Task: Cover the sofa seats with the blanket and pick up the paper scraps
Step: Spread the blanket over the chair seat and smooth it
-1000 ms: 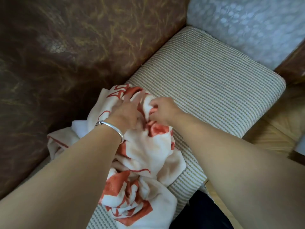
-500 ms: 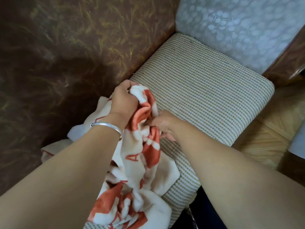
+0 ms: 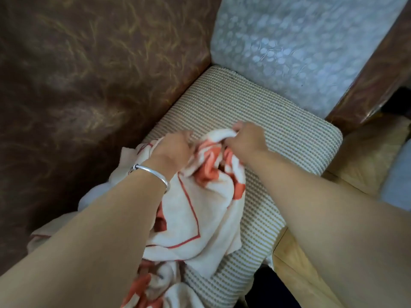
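Observation:
A crumpled white blanket with orange-red print (image 3: 200,218) lies bunched on the near left part of the sofa seat (image 3: 278,138), a beige ribbed cushion. My left hand (image 3: 173,147), with a silver bangle at the wrist, grips a fold of the blanket near its top. My right hand (image 3: 246,138) grips a rolled white edge of the blanket just to the right. The two hands are a short way apart over the seat's middle. No paper scraps are in view.
The brown leather sofa back (image 3: 89,85) rises at the left. A pale blue patterned cushion (image 3: 300,47) leans at the far end of the seat, with a brown armrest (image 3: 378,81) beyond it. Wooden floor (image 3: 367,156) shows at the right.
My right hand has moved up and to the right, taking a white edge of the blanket. My left hand has dropped lower. More of the blanket's white face is spread open.

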